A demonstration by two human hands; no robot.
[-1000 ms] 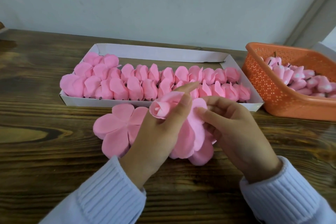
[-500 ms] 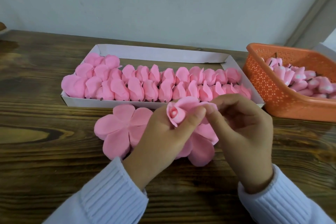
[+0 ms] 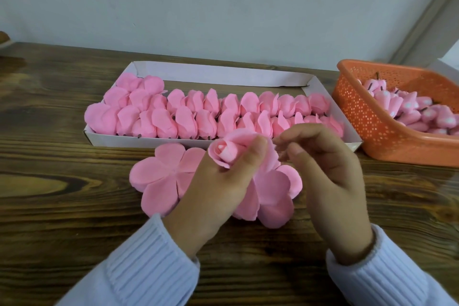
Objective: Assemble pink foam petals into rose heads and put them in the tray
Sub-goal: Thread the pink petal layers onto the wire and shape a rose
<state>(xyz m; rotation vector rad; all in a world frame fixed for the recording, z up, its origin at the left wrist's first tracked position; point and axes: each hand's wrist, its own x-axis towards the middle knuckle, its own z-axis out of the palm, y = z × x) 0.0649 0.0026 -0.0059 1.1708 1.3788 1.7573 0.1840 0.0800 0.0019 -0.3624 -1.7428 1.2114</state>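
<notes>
Centrally, toward the far edge of the desk (image 3: 62,206), sits the tray (image 3: 223,74), packed with rose heads (image 3: 183,122); flat petals (image 3: 161,176) lie just before it. Above them the left hand (image 3: 218,191) grips a half-wrapped rose head (image 3: 224,153); the right hand (image 3: 330,181) curls beside it, its hold impossible to tell.

Bare wood lies open on the surface (image 3: 62,206) left of the tray (image 3: 223,74) and along the near edge between the sleeves (image 3: 139,268). Two packed rows of rose heads (image 3: 188,117) fill the tray's front; only a narrow strip by its back wall is free. Flat petal pieces (image 3: 161,176) lie just before its near wall, beneath the left hand (image 3: 218,189), gripping a half-made rose (image 3: 223,153), and the right hand (image 3: 330,176). An orange basket (image 3: 387,136) blocks the right side.
</notes>
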